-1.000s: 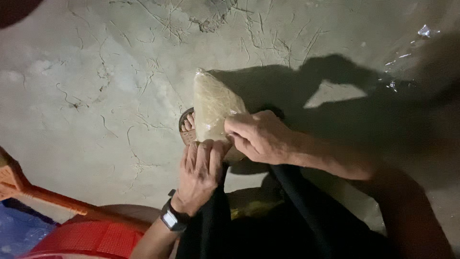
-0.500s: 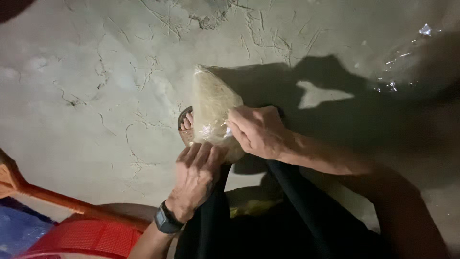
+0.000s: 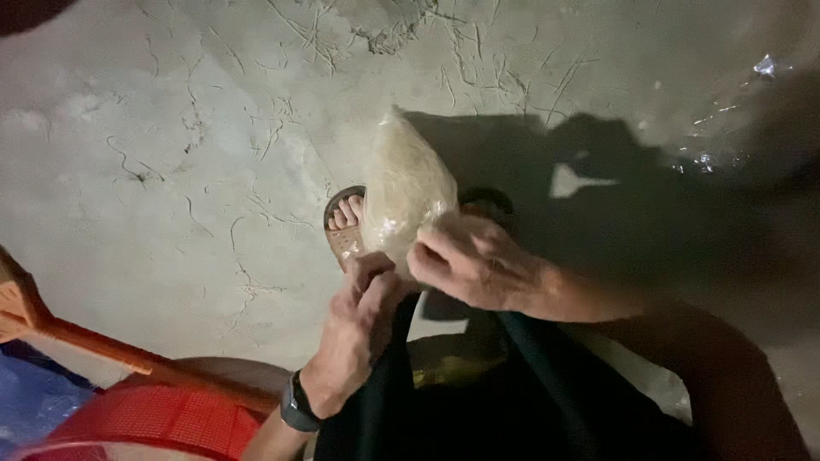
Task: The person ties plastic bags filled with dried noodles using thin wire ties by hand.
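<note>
Bag: a clear plastic bag (image 3: 405, 189) packed with pale, fibrous strands, held up over the floor at the middle of the view, its rounded top pointing far and its lower end gathered between both hands.
Right hand: the right hand (image 3: 471, 265) is curled tight, thumb and fingers pinching the bag's near right corner; it meets the bag at its lower edge.
Left hand: the left hand (image 3: 363, 329) sits just near and left of the right one, fingers bent and closed around the bag's bottom end; whether it also grips the dark fabric under it I cannot tell.
Watch: a dark wristwatch (image 3: 297, 406) circles the left wrist, near the bottom edge.
Dark fabric: a black cloth or bag (image 3: 495, 401) spreads below both hands, with something yellowish (image 3: 444, 371) showing in its opening.
Foot: a bare foot in a brown sandal (image 3: 343, 224) stands on the floor, just left of the bag and partly behind it; a second sandal toe (image 3: 489, 201) shows right of the bag, in shadow.
Floor: grey cracked concrete floor (image 3: 171, 154), strewn with thin fibres at the far side; a heavy shadow covers the right half.
Left corner: an orange bar (image 3: 102, 346) runs aslant above a red mesh basket (image 3: 145, 423), with blue material (image 3: 34, 401) beside them.
Far right: a crumpled clear wrapper (image 3: 726, 128) glints on the floor, well apart from the hands.
</note>
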